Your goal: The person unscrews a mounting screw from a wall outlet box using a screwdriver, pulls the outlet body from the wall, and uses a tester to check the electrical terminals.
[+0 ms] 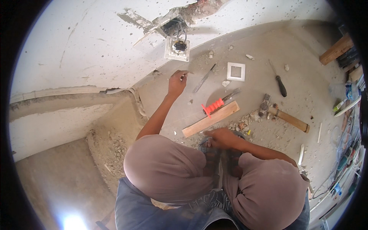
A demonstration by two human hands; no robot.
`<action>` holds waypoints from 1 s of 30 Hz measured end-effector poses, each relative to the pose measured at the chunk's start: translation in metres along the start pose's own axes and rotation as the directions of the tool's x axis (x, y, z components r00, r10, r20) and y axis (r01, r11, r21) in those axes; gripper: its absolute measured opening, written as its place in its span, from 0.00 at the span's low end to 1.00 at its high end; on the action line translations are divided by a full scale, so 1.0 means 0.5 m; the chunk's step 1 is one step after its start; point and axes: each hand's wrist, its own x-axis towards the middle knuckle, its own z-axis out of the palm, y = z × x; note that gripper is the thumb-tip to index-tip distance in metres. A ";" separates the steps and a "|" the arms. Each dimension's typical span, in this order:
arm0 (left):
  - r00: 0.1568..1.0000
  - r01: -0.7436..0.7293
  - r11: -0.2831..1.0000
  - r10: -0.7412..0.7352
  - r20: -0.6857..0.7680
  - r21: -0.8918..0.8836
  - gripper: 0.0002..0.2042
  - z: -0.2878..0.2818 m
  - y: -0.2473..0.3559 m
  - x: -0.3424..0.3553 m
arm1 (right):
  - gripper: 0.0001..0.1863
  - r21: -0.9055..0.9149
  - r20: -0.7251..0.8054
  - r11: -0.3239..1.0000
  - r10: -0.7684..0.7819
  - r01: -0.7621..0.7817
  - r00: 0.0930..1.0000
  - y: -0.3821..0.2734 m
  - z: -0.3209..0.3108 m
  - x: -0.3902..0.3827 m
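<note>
My left hand (177, 83) is raised by the wall below a hanging white wall socket (177, 49). Its fingers are curled in, with the index finger partly out; a small pale bit shows among them, too small to name. My right hand (224, 138) hangs low over my feet, fingers loosely apart and holding nothing I can see. Just beyond it lies a wooden block (211, 119), with a chisel with an orange grip (214, 106) beside its far edge. Further off rest a thin metal chisel (205, 78) and a white square frame (235, 71).
A wooden-handled hammer (289, 119) lies right of the rubble (245, 122). Beyond it is a black-handled screwdriver (281, 86). Wires run from the socket into a broken wall hole (172, 27). A timber piece (336, 50) and cables line the right side; a dusty ledge (111, 126) stands left.
</note>
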 end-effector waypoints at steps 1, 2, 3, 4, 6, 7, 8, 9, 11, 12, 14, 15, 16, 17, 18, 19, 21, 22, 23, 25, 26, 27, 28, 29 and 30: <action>0.999 -0.020 0.997 0.018 0.026 0.070 0.09 0.012 0.000 0.010 | 0.23 0.022 0.000 1.000 0.000 0.000 1.000 0.003 0.003 -0.002; 0.998 -0.043 0.989 0.035 0.054 0.138 0.09 0.025 0.002 0.018 | 0.23 0.044 -0.001 0.999 0.001 -0.001 1.000 0.006 0.005 -0.004; 0.996 -0.059 0.984 0.046 0.077 0.169 0.09 0.035 0.002 0.022 | 0.23 0.066 -0.003 0.998 0.003 -0.002 1.000 0.009 0.006 -0.006; 0.993 -0.078 0.977 0.059 0.102 0.199 0.08 0.044 -0.006 0.022 | 0.23 0.081 -0.034 0.997 -0.008 0.010 0.999 0.013 0.009 -0.009; 0.989 -0.094 0.970 0.065 0.131 0.226 0.07 0.052 -0.010 0.026 | 0.23 0.100 -0.093 0.994 -0.026 0.036 0.995 0.022 0.011 -0.015; 0.990 -0.087 0.966 0.056 0.132 0.242 0.07 0.037 -0.019 0.024 | 0.23 0.093 -0.106 0.995 -0.029 0.039 0.994 0.026 0.013 -0.011; 0.990 -0.080 0.963 0.047 0.131 0.258 0.07 0.030 -0.024 0.023 | 0.23 0.085 -0.118 0.995 -0.032 0.042 0.992 0.029 0.015 -0.006; 0.990 -0.080 0.954 0.042 0.138 0.287 0.07 0.032 -0.026 0.021 | 0.23 0.077 -0.129 0.996 -0.036 0.046 0.991 0.034 0.014 -0.002; 0.987 -0.081 0.935 0.027 0.159 0.345 0.08 0.044 -0.029 0.017 | 0.22 0.082 -0.067 0.995 0.053 -0.047 0.996 0.030 -0.013 -0.001; 0.988 -0.063 0.949 0.016 0.153 0.310 0.08 0.048 -0.031 0.012 | 0.22 0.082 -0.033 0.992 0.095 -0.092 0.995 0.027 -0.027 0.000; 0.991 -0.028 0.968 -0.005 0.131 0.249 0.10 0.039 -0.029 0.001 | 0.22 0.082 -0.030 0.993 0.087 -0.084 0.996 0.018 -0.042 0.007; 0.991 0.007 0.970 -0.039 0.127 0.243 0.08 0.030 -0.029 -0.002 | 0.22 0.082 -0.028 0.993 0.082 -0.080 0.996 0.015 -0.046 0.012; 0.989 0.043 0.972 -0.073 0.126 0.230 0.06 0.028 -0.028 -0.007 | 0.21 0.080 -0.034 0.995 0.069 -0.066 0.997 0.015 -0.044 0.014; 0.986 0.077 0.973 -0.107 0.126 0.217 0.05 0.025 -0.029 -0.007 | 0.21 0.079 -0.041 0.995 0.056 -0.053 0.998 0.016 -0.041 0.018; 0.992 0.050 0.974 -0.074 0.105 0.220 0.06 0.019 -0.030 -0.002 | 0.21 0.078 -0.050 0.996 0.043 -0.039 0.998 0.016 -0.041 0.023; 0.995 0.027 0.976 -0.048 0.092 0.218 0.07 0.023 -0.027 -0.005 | 0.21 0.089 -0.061 0.996 0.031 -0.026 0.998 0.015 -0.040 0.019; 0.997 -0.024 0.970 0.005 0.079 0.240 0.08 0.024 -0.025 -0.003 | 0.20 0.112 -0.088 0.994 0.012 -0.002 0.996 0.011 -0.042 0.017; 0.995 -0.055 0.969 0.034 0.092 0.239 0.08 0.040 -0.028 0.002 | 0.21 0.119 -0.105 0.993 0.005 0.008 0.994 0.021 -0.035 0.007; 0.993 -0.088 0.966 0.066 0.100 0.243 0.08 0.049 -0.027 0.007 | 0.21 0.121 -0.125 0.992 -0.011 0.026 0.992 0.030 -0.030 0.003; 0.993 -0.084 0.972 0.064 0.096 0.218 0.05 0.053 -0.053 0.005 | 0.20 0.121 -0.126 0.992 -0.013 0.028 0.992 0.035 -0.030 -0.002; 0.992 -0.109 0.949 0.082 0.100 0.295 0.03 0.047 -0.085 0.001 | 0.20 0.121 -0.102 0.993 -0.002 0.014 0.995 0.030 -0.031 0.003; 0.991 -0.093 0.953 0.062 0.116 0.288 0.04 0.057 -0.085 -0.001 | 0.19 0.121 -0.083 0.992 0.033 -0.023 0.996 0.033 -0.031 -0.002; 0.992 -0.077 0.951 0.042 0.123 0.299 0.04 0.044 -0.085 -0.005 | 0.19 0.117 -0.070 0.993 0.035 -0.026 0.997 0.031 -0.035 0.001; 0.991 -0.092 0.956 0.060 0.121 0.278 0.04 0.042 -0.083 -0.010 | 0.19 0.111 -0.052 0.993 0.050 -0.044 0.997 0.032 -0.035 0.000; 0.990 -0.105 0.959 0.077 0.115 0.262 0.05 0.040 -0.077 -0.013 | 0.19 0.105 -0.034 0.993 0.059 -0.055 0.998 0.035 -0.038 -0.004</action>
